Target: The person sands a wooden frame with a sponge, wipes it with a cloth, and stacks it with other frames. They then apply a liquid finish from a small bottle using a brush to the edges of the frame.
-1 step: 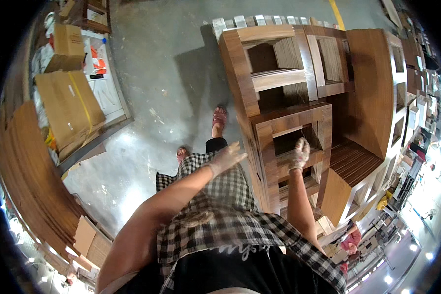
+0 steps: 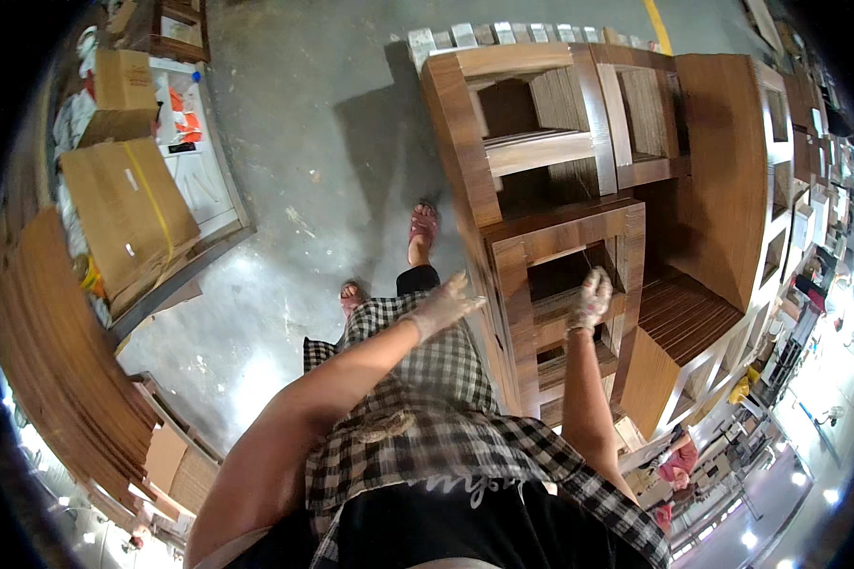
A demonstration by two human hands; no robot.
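Observation:
My left hand [image 2: 444, 308], in a pale thin glove, hangs beside the stacked wooden frames with thumb and fingers apart. It is slightly blurred and holds nothing I can see. My right hand [image 2: 591, 299], gloved too, is over the top brown wood-grain frame [image 2: 510, 284] of the near stack, fingers stretched out. Whether it touches the wood I cannot tell. This frame has rectangular openings with dark gaps beneath. Behind it stands another stack of similar frames [image 2: 541, 147], with pale edges showing inside the openings.
Brown panels [image 2: 721, 152] stand upright right of the stacks. On the left, a cardboard box [image 2: 128, 204] sits on a bench, above a stack of curved-looking brown boards [image 2: 57, 351]. Grey concrete floor [image 2: 285, 142] lies between. Another person [image 2: 678, 463] is at the lower right.
My left hand has shifted slightly right toward the stack, its thumb and fingers spread wider. My right hand has moved a little to the right over the frame.

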